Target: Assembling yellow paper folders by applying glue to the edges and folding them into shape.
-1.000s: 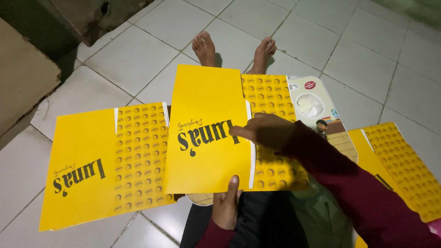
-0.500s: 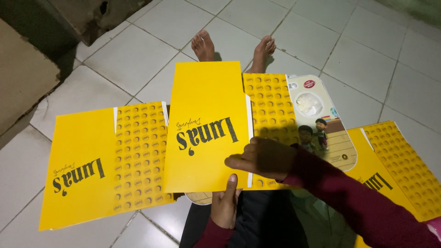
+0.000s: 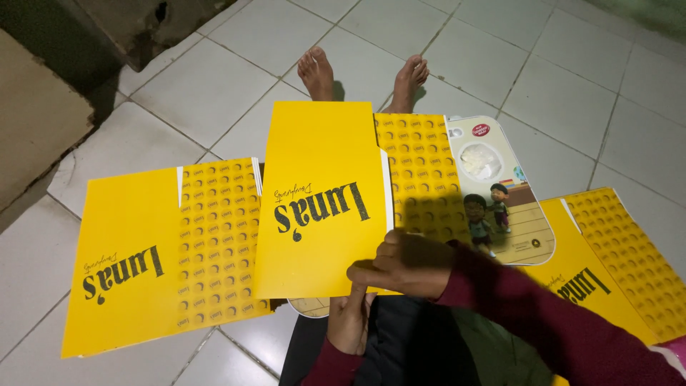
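Head view: the person sits on a white tiled floor (image 3: 543, 78) with 2 bare feet (image 3: 361, 71) stretched ahead. Over the lap lies a flat yellow cardboard box blank (image 3: 321, 200) with black script lettering, a dotted yellow panel and a rounded flap printed with cartoon figures.

The left hand (image 3: 350, 322) comes up from below the blank's near edge; its thumb presses on the front of the card and the other fingers are hidden behind it, so it grips that edge. The right hand (image 3: 404, 264) rests on the same near edge, just beside the left, fingers curled loosely down onto the card; whether they pinch it cannot be told.

A second flat yellow blank (image 3: 143, 264) lies on the tiles to the left, and a third yellow blank (image 3: 607, 271) lies to the right, partly under the sleeve.

Judging by how things lie, the work is at an early stage: all 3 blanks are unfolded, the held one shows no raised walls, and 2 lie untouched.
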